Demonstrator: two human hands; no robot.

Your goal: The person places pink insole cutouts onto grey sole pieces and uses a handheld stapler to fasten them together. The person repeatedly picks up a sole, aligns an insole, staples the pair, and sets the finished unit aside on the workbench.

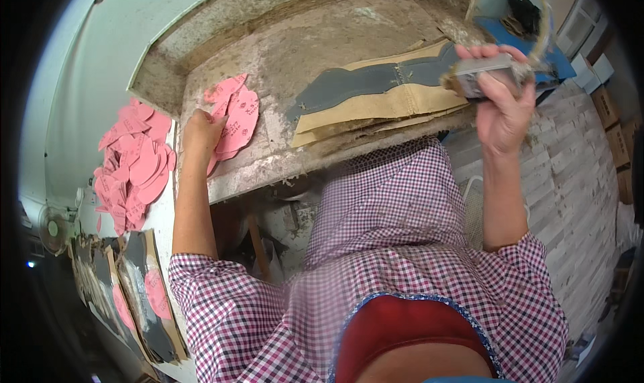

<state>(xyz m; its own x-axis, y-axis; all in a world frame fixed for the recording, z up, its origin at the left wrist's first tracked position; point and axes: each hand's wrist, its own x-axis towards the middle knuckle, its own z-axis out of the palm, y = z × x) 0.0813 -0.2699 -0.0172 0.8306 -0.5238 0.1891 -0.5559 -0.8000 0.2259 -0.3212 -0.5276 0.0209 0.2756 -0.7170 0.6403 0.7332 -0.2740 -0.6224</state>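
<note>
My left hand (203, 133) is closed at the edge of some pink oval cut pieces (241, 120) with red print, pinching one at the left of the worktable (268, 61). In my right hand (502, 104) is a grey box-shaped tool (488, 71), gripped with the fingers over its top and the thumb along its near face. Brown fuzzy residue crusts the tool's left edge. It is held above the right end of a dark grey shaped panel (355, 86). That panel lies on stacked tan sheets (376, 111), near the table's front edge.
A heap of pink pieces (137, 165) lies on a white surface left of the table. Below it lie dark panels (144, 296) with pink patches. A raised crusted rim (201, 27) borders the table's back. A pale hose (542, 21) curves above the tool; boxes (607, 108) stand far right.
</note>
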